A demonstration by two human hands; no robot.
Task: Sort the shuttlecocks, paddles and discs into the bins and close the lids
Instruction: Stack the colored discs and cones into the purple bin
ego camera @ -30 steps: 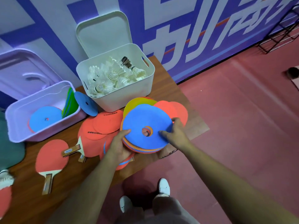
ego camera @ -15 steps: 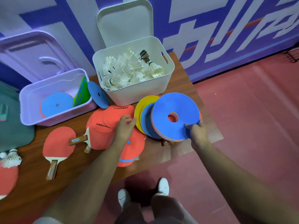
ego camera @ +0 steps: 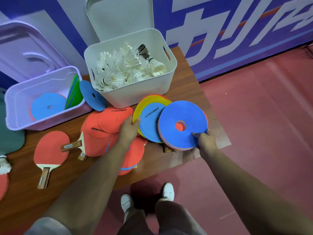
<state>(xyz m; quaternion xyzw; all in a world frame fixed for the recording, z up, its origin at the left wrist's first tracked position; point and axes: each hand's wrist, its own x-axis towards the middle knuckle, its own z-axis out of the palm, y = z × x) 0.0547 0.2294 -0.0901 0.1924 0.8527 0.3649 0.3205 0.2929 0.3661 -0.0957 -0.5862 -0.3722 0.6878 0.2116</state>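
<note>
My right hand (ego camera: 205, 141) grips a stack of discs, blue one on top (ego camera: 171, 131), at its lower right edge, tilted above the table's right end. My left hand (ego camera: 129, 127) pinches the left edge of a yellow disc (ego camera: 144, 104) that lies under a blue paddle face (ego camera: 150, 122). Several red paddles (ego camera: 50, 150) lie on the wooden table (ego camera: 22, 192). The white bin (ego camera: 135, 95) holds many shuttlecocks (ego camera: 122, 70). The lilac bin (ego camera: 45, 122) holds discs, a blue one (ego camera: 48, 106) flat on top. Another blue disc (ego camera: 92, 95) leans between the bins.
Both lids, the white lid (ego camera: 118, 17) and the lilac lid (ego camera: 25, 48), stand against the blue wall. A loose shuttlecock (ego camera: 4, 165) lies at the table's left edge by a green bin (ego camera: 10, 141). Red floor lies to the right; my shoes (ego camera: 167, 190) are below the table edge.
My right hand has lifted the disc stack off the pile and drawn it right. My left hand left the stack and now pinches the yellow disc underneath.
</note>
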